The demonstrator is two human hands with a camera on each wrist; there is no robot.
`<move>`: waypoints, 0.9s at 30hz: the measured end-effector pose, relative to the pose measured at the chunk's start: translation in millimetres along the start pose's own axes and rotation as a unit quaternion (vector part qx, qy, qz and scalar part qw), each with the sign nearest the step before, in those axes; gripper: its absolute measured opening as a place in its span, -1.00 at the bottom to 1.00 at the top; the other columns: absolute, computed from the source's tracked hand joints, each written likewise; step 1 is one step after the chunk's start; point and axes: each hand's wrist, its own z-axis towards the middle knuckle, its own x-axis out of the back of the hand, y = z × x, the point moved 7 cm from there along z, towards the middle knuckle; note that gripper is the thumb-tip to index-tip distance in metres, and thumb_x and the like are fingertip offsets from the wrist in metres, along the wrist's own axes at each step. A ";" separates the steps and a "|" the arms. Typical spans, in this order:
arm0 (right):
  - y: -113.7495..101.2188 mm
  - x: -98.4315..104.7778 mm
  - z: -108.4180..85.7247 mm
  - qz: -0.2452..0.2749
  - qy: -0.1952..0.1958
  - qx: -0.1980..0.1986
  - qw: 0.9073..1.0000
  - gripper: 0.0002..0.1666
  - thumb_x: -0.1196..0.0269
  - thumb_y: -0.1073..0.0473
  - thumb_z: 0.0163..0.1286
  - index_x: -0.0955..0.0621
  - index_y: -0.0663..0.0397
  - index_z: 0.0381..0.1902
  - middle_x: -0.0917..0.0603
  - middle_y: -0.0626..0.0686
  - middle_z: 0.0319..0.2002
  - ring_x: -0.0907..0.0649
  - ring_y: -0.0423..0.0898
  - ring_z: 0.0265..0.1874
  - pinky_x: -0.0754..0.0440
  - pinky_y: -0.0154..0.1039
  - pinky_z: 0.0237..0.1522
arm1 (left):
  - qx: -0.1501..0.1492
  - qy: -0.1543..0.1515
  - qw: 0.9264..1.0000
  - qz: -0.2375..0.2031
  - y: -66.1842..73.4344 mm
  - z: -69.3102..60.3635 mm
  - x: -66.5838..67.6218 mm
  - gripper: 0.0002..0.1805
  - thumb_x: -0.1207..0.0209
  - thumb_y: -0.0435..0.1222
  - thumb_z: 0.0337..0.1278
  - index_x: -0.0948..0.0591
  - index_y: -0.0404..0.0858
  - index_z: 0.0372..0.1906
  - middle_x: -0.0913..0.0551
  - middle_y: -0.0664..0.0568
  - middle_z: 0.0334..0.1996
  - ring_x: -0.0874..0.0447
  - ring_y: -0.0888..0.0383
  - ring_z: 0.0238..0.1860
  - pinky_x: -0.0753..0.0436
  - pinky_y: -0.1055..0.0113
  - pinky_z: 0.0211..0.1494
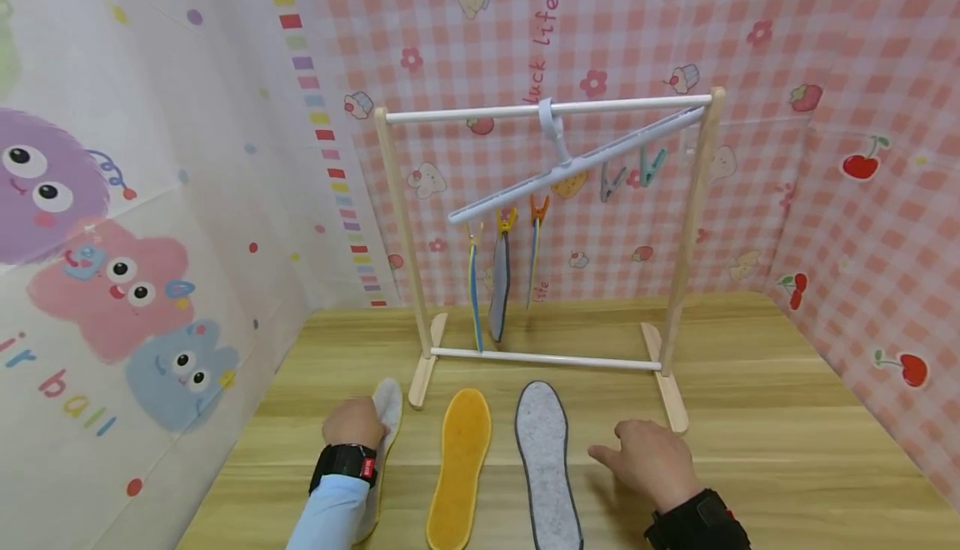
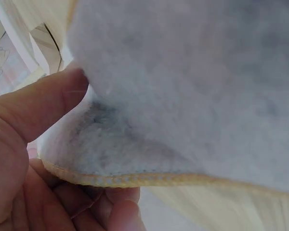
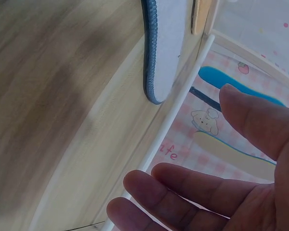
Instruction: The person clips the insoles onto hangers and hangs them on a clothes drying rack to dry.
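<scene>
Left hand (image 1: 355, 422) is down at 7 o'clock in the head view, thumb and fingers pinching the edge of a yellow-trimmed grey insole (image 1: 389, 404), forearm aimed roughly at 1. Right hand (image 1: 651, 460)'s between 4 and 5, empty, thumb spread well apart from the fingers, pointing around 10–11 above the worktop (image 1: 765, 417). At its 9 o'clock there's a dark-trimmed grey insole (image 1: 547, 458), then a yellow insole (image 1: 459, 458).

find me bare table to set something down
Free tabletop: a wide patch from the right hand to the checked curtain; a smaller one between the left hand and white curtain. Crowded between the hands: orange insole and gray insole.
</scene>
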 end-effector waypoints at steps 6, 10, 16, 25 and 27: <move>-0.6 -0.7 4.2 -0.006 -0.004 0.005 1.000 -0.52 -0.38 -0.18 0.23 -0.70 0.18 -0.36 -0.63 0.04 -0.52 -0.57 -0.06 -0.54 -0.50 -0.08 -0.51 | -0.014 0.032 0.999 -0.008 4.3 -0.7 0.0 -0.77 -0.36 -0.29 0.05 -0.69 -0.44 -0.36 -0.68 -0.25 -0.45 -0.70 -0.12 -0.41 -0.62 -0.05 -0.46; 0.4 2.5 7.3 -0.014 -0.003 0.001 1.000 -0.52 -0.37 -0.19 0.24 -0.69 0.17 -0.37 -0.62 0.05 -0.52 -0.57 -0.04 -0.54 -0.50 -0.06 -0.53 | -0.037 0.048 0.998 -0.031 13.8 -2.4 7.9 -0.86 -0.19 -0.39 0.16 -0.71 -0.39 -0.36 -0.69 -0.27 -0.40 -0.71 -0.16 -0.38 -0.62 -0.09 -0.44; 0.8 2.8 8.5 -0.013 -0.008 -0.001 1.000 -0.53 -0.37 -0.19 0.24 -0.63 0.10 -0.50 -0.51 -0.01 -0.61 -0.48 -0.08 -0.60 -0.42 -0.13 -0.57 | -0.074 0.059 0.993 -0.068 29.7 -8.9 30.3 -0.84 -0.23 -0.33 0.14 -0.67 -0.35 -0.47 -0.67 -0.19 -0.49 -0.65 -0.08 -0.48 -0.56 -0.01 -0.51; 0.1 5.5 13.3 -0.007 -0.005 -0.003 1.000 -0.53 -0.36 -0.18 0.24 -0.55 0.06 -0.59 -0.45 -0.02 -0.65 -0.45 -0.08 -0.64 -0.37 -0.15 -0.61 | -0.143 0.128 0.977 -0.098 62.2 -13.3 74.3 -0.63 -0.31 -0.33 0.14 -0.48 -0.24 -0.72 -0.48 0.01 -0.72 -0.50 0.05 -0.65 -0.40 0.16 -0.59; -0.3 5.2 14.8 -0.009 -0.006 -0.003 1.000 -0.52 -0.36 -0.18 0.24 -0.55 0.06 -0.60 -0.45 -0.02 -0.65 -0.46 -0.08 -0.64 -0.38 -0.15 -0.61 | -0.146 0.132 0.975 -0.100 67.1 -12.8 79.2 -0.62 -0.32 -0.31 0.14 -0.48 -0.21 -0.72 -0.46 0.03 -0.72 -0.50 0.06 -0.64 -0.39 0.17 -0.59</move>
